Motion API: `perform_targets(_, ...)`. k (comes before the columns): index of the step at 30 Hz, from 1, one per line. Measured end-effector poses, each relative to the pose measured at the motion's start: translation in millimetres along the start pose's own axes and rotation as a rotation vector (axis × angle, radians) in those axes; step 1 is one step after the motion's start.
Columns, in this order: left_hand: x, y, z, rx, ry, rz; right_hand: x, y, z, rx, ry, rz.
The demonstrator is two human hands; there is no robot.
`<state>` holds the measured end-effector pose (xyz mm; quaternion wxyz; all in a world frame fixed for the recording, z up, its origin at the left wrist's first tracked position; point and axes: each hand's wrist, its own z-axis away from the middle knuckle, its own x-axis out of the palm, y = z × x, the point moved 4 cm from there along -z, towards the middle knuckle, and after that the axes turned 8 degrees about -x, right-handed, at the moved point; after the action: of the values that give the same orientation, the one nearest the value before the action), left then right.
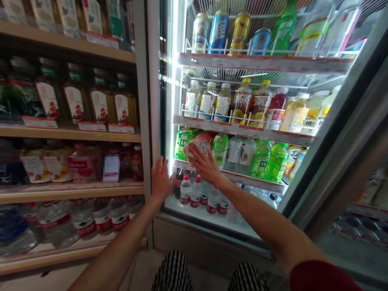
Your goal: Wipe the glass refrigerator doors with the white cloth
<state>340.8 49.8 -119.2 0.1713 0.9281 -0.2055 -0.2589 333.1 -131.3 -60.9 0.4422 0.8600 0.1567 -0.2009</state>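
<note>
My right hand [206, 163] reaches into the lit drinks cooler and holds a pale cloth [190, 148] under its fingers. The cloth lies in front of the red-labelled bottle [203, 139] on the third shelf, near the shelf's price strip; whether it touches the bottle is hard to tell. A green-labelled bottle [182, 142] stands just left of it, and another green bottle [220, 147] just right. With fingers apart, my left hand [161, 176] rests at the cooler's left door frame [155, 133], holding nothing.
Small red-capped water bottles [195, 192] stand on the cooler floor below my right hand. Cans and bottles line the upper shelves [242, 62]. The cooler door [342, 121] stands open at right. Wooden shelves [69, 132] of bottled drinks run along the left.
</note>
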Motion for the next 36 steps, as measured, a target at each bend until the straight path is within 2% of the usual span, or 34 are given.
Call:
perform_targets(4, -11.1, -23, -5, -0.016, 0.03, -0.015, 21, -29, -20, -0.239, -0.045, -0.028)
perform_targets(5, -13.2, -30, -5, -0.02, 0.037, -0.02, 25, -31, -29, -0.26, -0.045, -0.034)
perform_targets(10, -18.8, -53, -2, -0.082, 0.037, -0.061, 34, -22, -83, -0.03, 0.049, -0.063)
perform_targets(12, -20.6, -56, -2, -0.102, 0.018, -0.087, 44, -37, -85, -0.07, 0.031, -0.08)
perform_targets(15, -24.5, -55, -1, -0.106, -0.005, -0.099, 62, -75, -60, -0.287, -0.094, -0.1)
perform_targets(17, -27.1, -53, 0, -0.097, -0.002, -0.086, 67, -87, -42, -0.374, -0.151, -0.104)
perform_targets(19, -27.8, -49, 0, -0.085, 0.007, -0.069, 59, -76, -33, -0.317, -0.121, -0.098)
perform_targets(22, -22.9, -37, 1, -0.068, 0.008, -0.047, 32, -35, -29, -0.055, 0.007, -0.065)
perform_targets(24, -16.5, -24, 3, -0.044, -0.005, -0.027, 15, -16, -18, 0.039, 0.047, -0.045)
perform_targets(29, -1.8, 16, 10, 0.058, -0.026, 0.013, -5, -14, 31, -0.156, -0.044, -0.048)
perform_targets(31, 1.9, 31, 13, 0.092, -0.038, 0.018, -16, -2, 44, -0.073, -0.052, -0.015)
perform_targets(34, 5.5, 51, 17, 0.119, -0.041, 0.026, -32, 20, 61, 0.143, -0.038, 0.048)
perform_targets(36, 7.7, 63, 19, 0.149, -0.041, 0.034, -35, 18, 76, 0.11, -0.044, 0.052)
